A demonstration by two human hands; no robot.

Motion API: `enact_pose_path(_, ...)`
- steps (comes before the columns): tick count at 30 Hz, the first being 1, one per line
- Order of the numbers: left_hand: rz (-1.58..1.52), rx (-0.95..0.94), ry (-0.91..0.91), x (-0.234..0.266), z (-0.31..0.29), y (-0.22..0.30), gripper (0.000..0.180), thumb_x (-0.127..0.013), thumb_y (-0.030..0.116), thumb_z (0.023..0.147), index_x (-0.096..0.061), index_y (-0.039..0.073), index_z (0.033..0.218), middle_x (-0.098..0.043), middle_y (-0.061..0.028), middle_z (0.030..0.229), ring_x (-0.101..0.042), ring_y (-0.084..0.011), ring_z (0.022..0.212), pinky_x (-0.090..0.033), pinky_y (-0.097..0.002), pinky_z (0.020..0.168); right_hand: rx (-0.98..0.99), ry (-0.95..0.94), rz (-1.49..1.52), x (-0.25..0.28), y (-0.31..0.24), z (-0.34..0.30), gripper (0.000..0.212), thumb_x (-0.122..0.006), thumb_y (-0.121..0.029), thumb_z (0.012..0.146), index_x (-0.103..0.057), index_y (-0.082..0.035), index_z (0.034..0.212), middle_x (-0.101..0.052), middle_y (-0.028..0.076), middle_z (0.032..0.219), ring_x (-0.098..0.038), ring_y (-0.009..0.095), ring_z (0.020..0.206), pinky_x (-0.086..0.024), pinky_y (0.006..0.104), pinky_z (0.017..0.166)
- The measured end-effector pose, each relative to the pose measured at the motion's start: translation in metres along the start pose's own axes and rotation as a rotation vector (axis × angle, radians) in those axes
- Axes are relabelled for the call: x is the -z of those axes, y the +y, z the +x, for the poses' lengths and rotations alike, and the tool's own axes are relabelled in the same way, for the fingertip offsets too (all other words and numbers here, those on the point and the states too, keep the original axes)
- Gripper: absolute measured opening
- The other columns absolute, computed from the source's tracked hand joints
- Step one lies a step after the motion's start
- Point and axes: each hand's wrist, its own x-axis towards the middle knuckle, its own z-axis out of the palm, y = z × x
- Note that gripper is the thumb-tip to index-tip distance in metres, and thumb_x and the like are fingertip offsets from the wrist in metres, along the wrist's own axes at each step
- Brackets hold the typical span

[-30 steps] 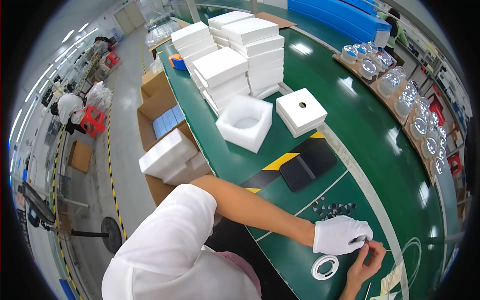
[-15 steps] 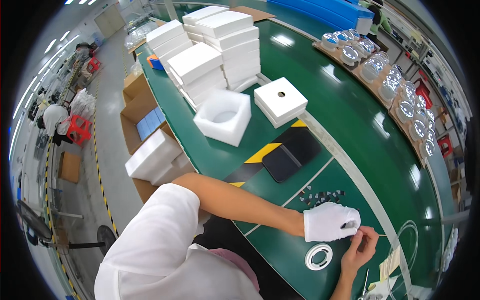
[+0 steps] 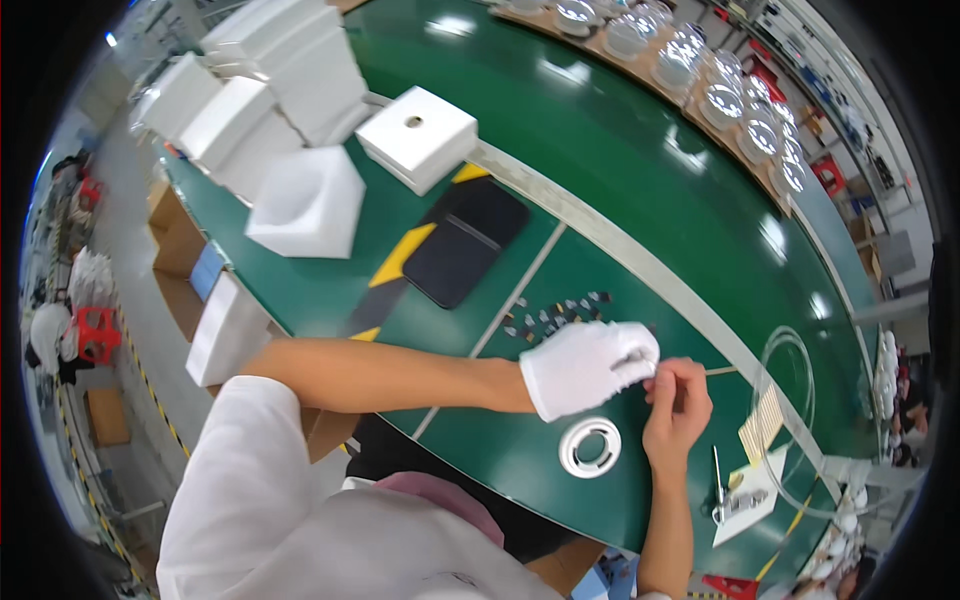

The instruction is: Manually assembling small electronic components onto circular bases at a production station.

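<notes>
My left hand [image 3: 588, 368], in a white glove, is closed, its thumb and fingertips pinched together; the glove hides what they hold. Against those fingertips rests my bare right hand [image 3: 678, 405], closed in a pinch on a thin pale stick [image 3: 721, 371] whose far end sticks out to the right. Just beyond the glove lie several small black parts [image 3: 545, 318], scattered on the green table [image 3: 480, 440]. A white plastic ring [image 3: 572, 452] with a round opening lies flat below the two hands.
Right of my hands are a bundle of pale sticks [image 3: 757, 430], tweezers [image 3: 718, 480] and coiled clear tubing [image 3: 808, 385]. A black pad [image 3: 465, 250] lies farther left, before white foam blocks [image 3: 310, 205] and stacks. Clear domes [image 3: 722, 100] line a board at the far right.
My view has swung right and tilted down, so the table's things appear farther left and higher. Both hands stay together in the same pinch, with the stick still in the right one.
</notes>
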Motion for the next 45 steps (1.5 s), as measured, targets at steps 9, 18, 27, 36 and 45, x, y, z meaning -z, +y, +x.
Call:
enact_pose_path(9, -0.056, 0.158, -0.016, 0.004, 0.002, 0.006, 0.013, -0.069, 0.013, 0.093, -0.065, 0.005, 0.102, -0.064, -0.0049, 0.084, -0.058, -0.0112, 0.069, -0.048, -0.0277, 0.064, 0.091, 0.013, 0.075, -0.003, 0.007, 0.008, 0.009, -0.069, 0.003, 0.089, -0.063, 0.001, 0.096, -0.064, 0.006, 0.082, -0.057, 0.01, 0.069, -0.046, 0.0222, 0.065)
enact_pose_path(18, -0.022, 0.117, 0.074, -0.008, 0.002, 0.004, 0.01, -0.072, 0.007, 0.091, -0.065, 0.004, 0.098, -0.064, -0.0017, 0.084, -0.055, -0.0069, 0.068, -0.046, -0.0238, 0.06, 0.094, 0.024, 0.081, 0.003, 0.008, 0.007, 0.008, -0.071, 0.0, 0.089, -0.066, -0.001, 0.094, -0.065, 0.006, 0.08, -0.06, 0.011, 0.068, -0.048, 0.0244, 0.061)
enact_pose_path(27, -0.101, 0.256, 0.042, -0.008, 0.0, -0.002, 0.008, -0.065, 0.001, 0.094, -0.06, 0.005, 0.098, -0.058, 0.0032, 0.081, -0.051, -0.0021, 0.066, -0.043, -0.0194, 0.058, 0.111, 0.05, 0.159, 0.0, 0.005, 0.006, 0.007, -0.071, -0.001, 0.089, -0.065, -0.002, 0.093, -0.061, 0.003, 0.077, -0.053, 0.009, 0.055, -0.038, 0.0242, 0.049)
enact_pose_path(36, -0.069, 0.113, 0.036, -0.015, -0.004, -0.004, 0.01, -0.064, 0.001, 0.096, -0.055, 0.005, 0.093, -0.054, 0.0026, 0.079, -0.049, -0.0027, 0.062, -0.041, -0.0204, 0.055, 0.373, 0.097, -0.046, 0.007, 0.005, 0.009, 0.012, -0.075, 0.0, 0.082, -0.067, -0.004, 0.088, -0.063, 0.005, 0.075, -0.053, 0.016, 0.055, -0.04, 0.0276, 0.049)
enact_pose_path(45, -0.086, 0.054, 0.041, -0.012, -0.002, -0.005, 0.012, -0.065, -0.003, 0.092, -0.056, 0.004, 0.091, -0.055, -0.0004, 0.078, -0.047, -0.0064, 0.064, -0.04, -0.0241, 0.058, 0.455, 0.083, -0.115, 0.005, 0.004, 0.014, 0.017, -0.077, 0.006, 0.077, -0.067, -0.001, 0.089, -0.067, 0.006, 0.079, -0.059, 0.017, 0.059, -0.043, 0.0259, 0.047)
